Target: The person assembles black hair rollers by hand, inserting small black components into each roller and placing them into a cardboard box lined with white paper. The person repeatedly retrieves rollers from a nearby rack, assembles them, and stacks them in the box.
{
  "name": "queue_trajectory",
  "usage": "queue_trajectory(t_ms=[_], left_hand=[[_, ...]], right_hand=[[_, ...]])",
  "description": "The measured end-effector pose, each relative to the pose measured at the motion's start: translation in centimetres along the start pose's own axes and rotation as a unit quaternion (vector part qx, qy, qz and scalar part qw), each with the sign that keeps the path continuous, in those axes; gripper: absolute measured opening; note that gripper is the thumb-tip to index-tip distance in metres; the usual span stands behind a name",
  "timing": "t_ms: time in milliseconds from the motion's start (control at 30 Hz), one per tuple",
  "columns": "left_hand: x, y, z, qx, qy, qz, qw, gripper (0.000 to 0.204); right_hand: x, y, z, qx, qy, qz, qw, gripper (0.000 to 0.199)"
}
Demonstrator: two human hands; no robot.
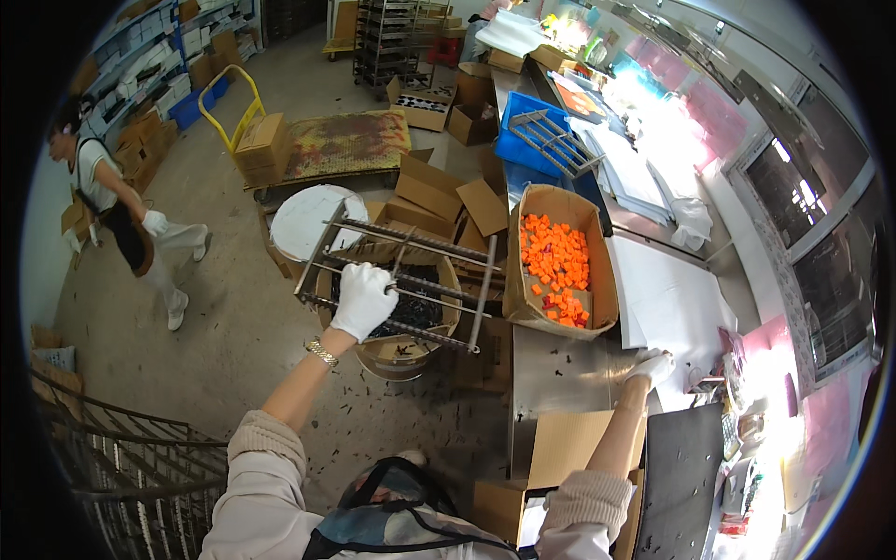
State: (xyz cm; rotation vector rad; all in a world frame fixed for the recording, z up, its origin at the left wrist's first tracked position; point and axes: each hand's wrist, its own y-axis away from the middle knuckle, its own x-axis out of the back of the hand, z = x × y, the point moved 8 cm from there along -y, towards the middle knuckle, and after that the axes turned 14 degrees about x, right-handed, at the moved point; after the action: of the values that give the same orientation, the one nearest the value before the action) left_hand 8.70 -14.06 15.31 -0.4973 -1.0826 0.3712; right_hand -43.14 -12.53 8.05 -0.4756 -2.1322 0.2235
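Note:
My left hand (362,303), in a white glove, is closed around a bar of a metal rack (408,238). The rack is tilted over a round bin lined with cardboard (449,322), which holds many small black pieces (424,284). My right hand (656,369), also gloved, is over the bench beside the near edge of a white sheet (667,289). Its fingers are curled; what they hold, if anything, is too small to tell. Between the hands stands a cardboard box (516,289) with small orange pieces (555,257).
A steel bench (551,373) runs along my right, with a blue crate (527,154) farther up. Small black bits are scattered on the floor (373,420). A yellow platform cart (345,145) stands ahead, and more racks (149,467) stand at lower left. Another person (121,210) walks at left.

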Motion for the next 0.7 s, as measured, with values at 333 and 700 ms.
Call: queue_trajectory(t_ms=[333, 700], left_hand=[[-4.0, -3.7, -2.8, 0.058, -0.028, -0.053, 0.997, 0.012], [-7.4, -5.0, 0.1, 0.028, -0.018, 0.000, 0.999, 0.014]], right_hand=[[-14.4, 6.2, -17.7, 0.154, -0.122, -0.057, 0.979, 0.026], [-12.5, 6.1, -14.4, -0.108, -0.195, -0.055, 0.973, 0.048]])
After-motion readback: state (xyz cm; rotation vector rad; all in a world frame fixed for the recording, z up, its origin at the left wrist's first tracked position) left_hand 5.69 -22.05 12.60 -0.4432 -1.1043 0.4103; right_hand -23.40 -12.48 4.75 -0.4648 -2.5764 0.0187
